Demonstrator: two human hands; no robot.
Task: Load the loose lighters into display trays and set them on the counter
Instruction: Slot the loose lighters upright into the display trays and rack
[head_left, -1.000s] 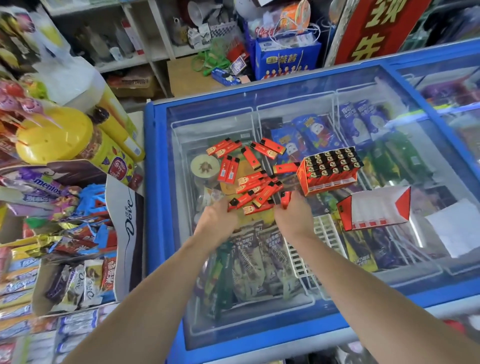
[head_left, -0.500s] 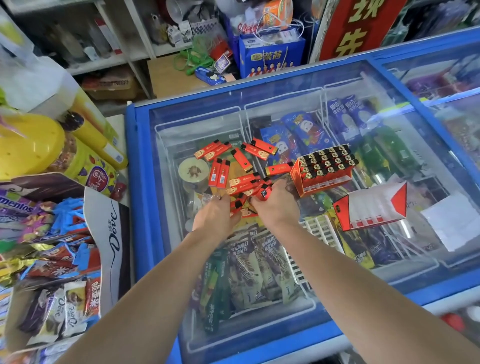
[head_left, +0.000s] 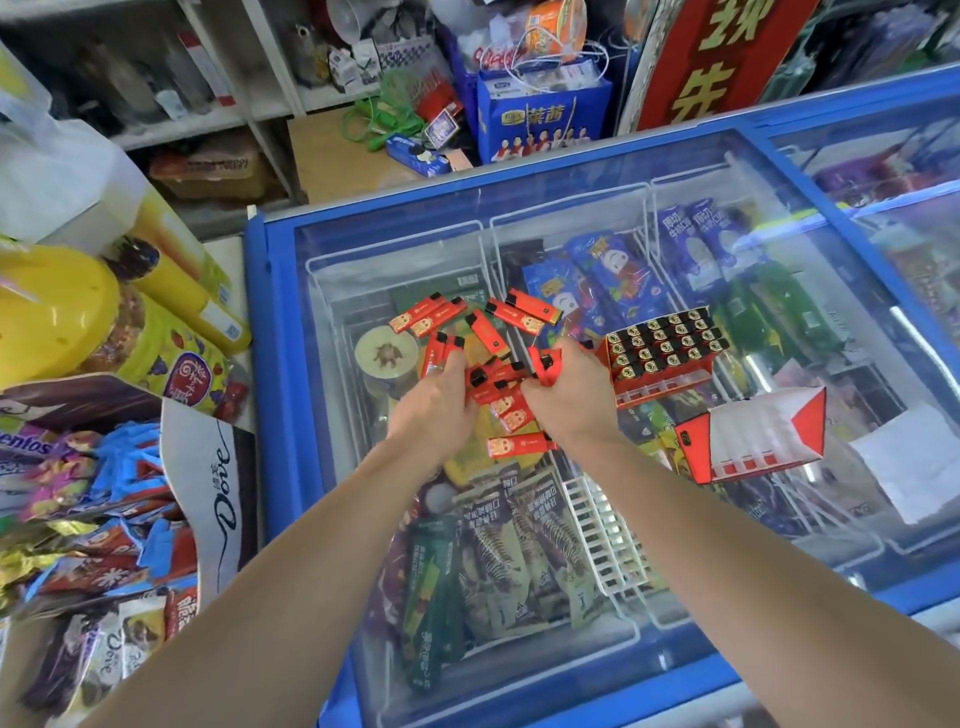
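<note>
Several loose red lighters (head_left: 524, 314) lie scattered on the glass lid of a blue chest freezer (head_left: 275, 322). My left hand (head_left: 436, 410) and my right hand (head_left: 566, 400) are closed together around a bunch of red lighters (head_left: 493, 376) at the middle of the lid. More lighters (head_left: 517, 446) lie just below my hands. A red display tray (head_left: 660, 358) filled with upright black-topped lighters stands right of my right hand. An empty red and white tray (head_left: 758, 436) lies on its side further right.
A white paper sheet (head_left: 914, 467) rests on the lid at the right. Candy and chocolate boxes (head_left: 104, 519) and a yellow tub (head_left: 52, 312) crowd the left side. Shelves and a blue carton (head_left: 540, 114) stand behind the freezer.
Both hands have swept inward and closed, gathering scattered lighters into a bunch between them. The camera has tilted slightly, shifting the scene.
</note>
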